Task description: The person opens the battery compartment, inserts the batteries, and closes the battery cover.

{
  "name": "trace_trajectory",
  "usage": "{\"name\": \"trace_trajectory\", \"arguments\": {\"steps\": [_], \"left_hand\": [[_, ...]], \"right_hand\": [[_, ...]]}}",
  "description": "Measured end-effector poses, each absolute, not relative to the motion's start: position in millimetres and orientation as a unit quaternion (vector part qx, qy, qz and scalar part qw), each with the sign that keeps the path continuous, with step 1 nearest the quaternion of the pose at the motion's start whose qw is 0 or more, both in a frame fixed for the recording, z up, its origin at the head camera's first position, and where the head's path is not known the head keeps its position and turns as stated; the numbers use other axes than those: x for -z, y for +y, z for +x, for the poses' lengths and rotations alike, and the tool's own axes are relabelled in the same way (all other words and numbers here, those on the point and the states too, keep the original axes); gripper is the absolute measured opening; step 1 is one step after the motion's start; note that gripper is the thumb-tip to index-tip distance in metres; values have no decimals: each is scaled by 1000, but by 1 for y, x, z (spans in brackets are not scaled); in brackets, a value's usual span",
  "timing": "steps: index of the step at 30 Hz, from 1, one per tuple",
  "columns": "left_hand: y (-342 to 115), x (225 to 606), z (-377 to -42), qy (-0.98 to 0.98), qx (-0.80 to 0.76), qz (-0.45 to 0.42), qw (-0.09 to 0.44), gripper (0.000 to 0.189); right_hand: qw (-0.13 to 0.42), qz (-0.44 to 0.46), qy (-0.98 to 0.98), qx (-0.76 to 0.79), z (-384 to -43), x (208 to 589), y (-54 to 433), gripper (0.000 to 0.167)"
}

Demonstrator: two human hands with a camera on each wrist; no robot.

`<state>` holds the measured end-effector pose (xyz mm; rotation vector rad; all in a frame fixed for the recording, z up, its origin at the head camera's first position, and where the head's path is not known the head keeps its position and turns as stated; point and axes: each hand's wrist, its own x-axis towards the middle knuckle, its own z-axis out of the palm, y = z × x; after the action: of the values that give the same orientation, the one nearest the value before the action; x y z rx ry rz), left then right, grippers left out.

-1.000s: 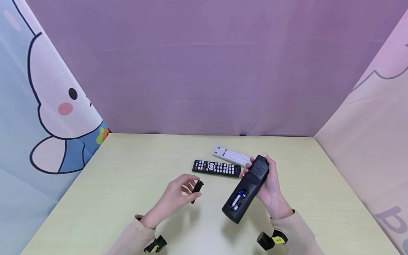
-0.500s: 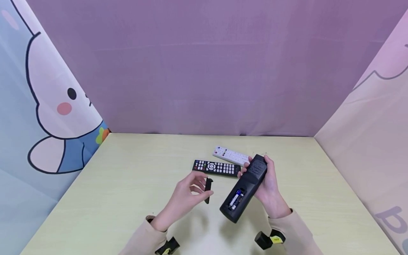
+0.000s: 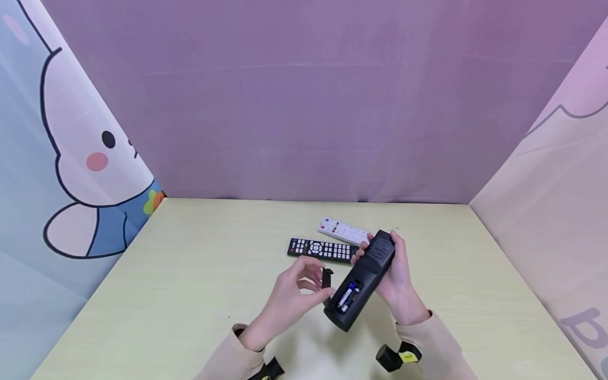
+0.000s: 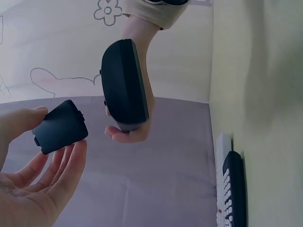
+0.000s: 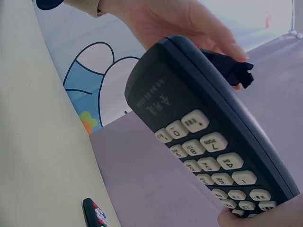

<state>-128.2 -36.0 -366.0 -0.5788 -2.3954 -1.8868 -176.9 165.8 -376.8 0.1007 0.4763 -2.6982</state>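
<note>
In the head view my right hand point(image 3: 398, 287) grips a black remote control point(image 3: 369, 268), its back turned up and its lower end tilted toward me. The battery compartment stands uncovered, and batteries point(image 3: 348, 296) with blue and silver parts show inside; their number is unclear. My left hand point(image 3: 296, 295) pinches a small black battery cover point(image 3: 326, 278) between thumb and fingers, just left of the compartment. A gap separates cover and remote in the left wrist view, where the cover point(image 4: 60, 126) is seen flat-on. The right wrist view shows the remote's white keys point(image 5: 208, 164).
Behind the hands, another black remote point(image 3: 318, 249) lies on the pale table point(image 3: 204, 243) with its keys up. A white remote point(image 3: 343, 231) lies beyond it, partly covered by the right hand. A purple curtain point(image 3: 304, 105) closes off the back.
My left hand has moved right with the battery cover, closing most of the distance to the remote. The cover has turned more upright. My right hand and its remote have shifted slightly left.
</note>
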Motion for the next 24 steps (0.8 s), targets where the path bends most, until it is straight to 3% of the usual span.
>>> {"name": "trace_trajectory", "arguments": {"steps": [24], "left_hand": [[-20, 363, -118, -785, 579, -216, 36, 34]], "right_hand": [[186, 43, 179, 965, -173, 372, 161, 44]]}}
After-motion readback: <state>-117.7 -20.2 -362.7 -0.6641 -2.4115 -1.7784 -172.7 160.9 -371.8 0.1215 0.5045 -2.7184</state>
